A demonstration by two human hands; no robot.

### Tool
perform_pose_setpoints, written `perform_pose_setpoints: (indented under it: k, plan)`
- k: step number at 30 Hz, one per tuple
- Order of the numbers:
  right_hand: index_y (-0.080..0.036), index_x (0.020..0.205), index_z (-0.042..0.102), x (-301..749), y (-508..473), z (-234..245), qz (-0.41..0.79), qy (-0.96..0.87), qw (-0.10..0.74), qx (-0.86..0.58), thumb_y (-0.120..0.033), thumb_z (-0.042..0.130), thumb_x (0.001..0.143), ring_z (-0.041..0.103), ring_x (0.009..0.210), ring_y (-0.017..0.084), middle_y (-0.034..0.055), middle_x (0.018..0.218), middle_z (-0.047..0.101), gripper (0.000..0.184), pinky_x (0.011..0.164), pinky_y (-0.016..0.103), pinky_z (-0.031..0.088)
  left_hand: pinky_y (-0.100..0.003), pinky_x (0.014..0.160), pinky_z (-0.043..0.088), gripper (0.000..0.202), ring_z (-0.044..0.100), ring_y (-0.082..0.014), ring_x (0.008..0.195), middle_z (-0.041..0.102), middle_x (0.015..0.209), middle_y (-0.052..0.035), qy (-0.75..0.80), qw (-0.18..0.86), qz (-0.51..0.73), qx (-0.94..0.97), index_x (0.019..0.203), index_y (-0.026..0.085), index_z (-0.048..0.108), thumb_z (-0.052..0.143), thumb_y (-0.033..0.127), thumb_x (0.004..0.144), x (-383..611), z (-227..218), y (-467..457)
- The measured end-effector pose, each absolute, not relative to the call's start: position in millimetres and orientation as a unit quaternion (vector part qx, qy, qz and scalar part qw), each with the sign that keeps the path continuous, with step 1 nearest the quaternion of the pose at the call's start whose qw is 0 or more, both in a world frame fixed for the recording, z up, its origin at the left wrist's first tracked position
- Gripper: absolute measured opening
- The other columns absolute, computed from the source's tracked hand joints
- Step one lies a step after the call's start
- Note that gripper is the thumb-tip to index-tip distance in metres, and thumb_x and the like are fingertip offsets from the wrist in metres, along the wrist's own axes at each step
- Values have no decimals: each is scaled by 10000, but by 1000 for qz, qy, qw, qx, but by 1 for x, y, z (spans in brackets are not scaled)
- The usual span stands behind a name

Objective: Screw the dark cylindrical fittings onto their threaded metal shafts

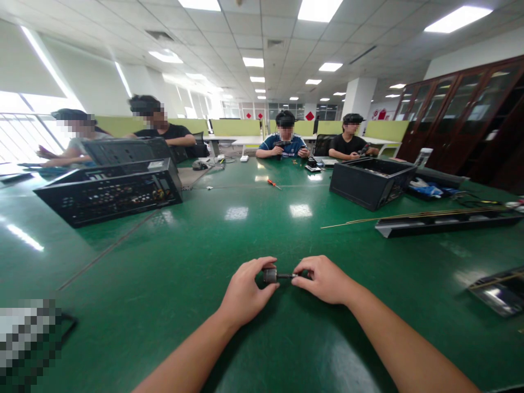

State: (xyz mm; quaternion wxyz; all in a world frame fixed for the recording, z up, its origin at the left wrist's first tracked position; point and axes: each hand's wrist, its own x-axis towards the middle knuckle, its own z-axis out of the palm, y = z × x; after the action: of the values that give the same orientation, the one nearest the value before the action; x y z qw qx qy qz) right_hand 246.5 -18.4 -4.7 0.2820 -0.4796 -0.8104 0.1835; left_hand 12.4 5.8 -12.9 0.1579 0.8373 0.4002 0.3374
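Note:
Low over the green table point(196, 262), a small metal tool that looks like a hole saw point(270, 275) lies level between my two hands. It has a short, wide cylinder at the left and a thin dark shaft running right. My left hand point(248, 289) curls around the cylinder, thumb below and fingers above. At the other side my right hand point(325, 279) pinches the end of the shaft between thumb and fingers. The fingers hide the shaft's tip.
Open computer cases point(118, 191) stand at the left, another case point(364, 183) at the right. A red screwdriver point(273, 184) lies farther back. Thin rods point(347, 224) rest across a black metal channel point(446, 221). Several people sit around the far side.

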Motion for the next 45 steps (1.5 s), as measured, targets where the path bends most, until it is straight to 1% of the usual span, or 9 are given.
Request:
perform_pose_setpoints:
  k: [7, 12, 25, 38, 45]
  plan:
    - [-195, 928, 739, 248, -17, -6, 187, -809, 280, -482, -343, 640, 867, 632, 775, 158, 28, 885, 731, 188, 695, 257, 424, -389, 942, 491, 507, 652, -207, 989, 694, 1058, 1, 402, 156, 342, 835, 1181, 280, 571, 740, 142, 723, 11, -13, 7]
    - [-194, 929, 739, 247, -18, -5, 187, -810, 282, -479, -340, 639, 868, 641, 799, 166, 34, 896, 735, 186, 715, 263, 428, -387, 941, 491, 506, 653, -210, 990, 696, 1055, -1, 401, 156, 343, 835, 1174, 280, 574, 741, 134, 720, 11, -12, 7]
    - [-198, 928, 743, 247, -19, -3, 189, -808, 280, -482, -334, 643, 864, 638, 783, 159, 28, 884, 736, 180, 694, 258, 420, -389, 947, 483, 505, 645, -206, 1001, 686, 1070, 7, 400, 150, 343, 837, 1186, 293, 562, 735, 141, 736, 9, -12, 8]
    - [-202, 923, 742, 247, -19, -2, 188, -808, 280, -483, -323, 645, 862, 640, 793, 158, 23, 887, 737, 167, 699, 257, 420, -397, 937, 494, 493, 656, -215, 985, 693, 1067, -11, 401, 151, 347, 834, 1181, 280, 575, 732, 142, 734, 8, -10, 8]
    - [-205, 917, 746, 247, -19, -3, 190, -809, 281, -480, -313, 652, 856, 646, 803, 158, 23, 888, 739, 156, 719, 258, 427, -408, 952, 493, 499, 655, -221, 1013, 696, 1085, -20, 401, 159, 343, 834, 1196, 279, 568, 719, 141, 741, 6, -10, 10]
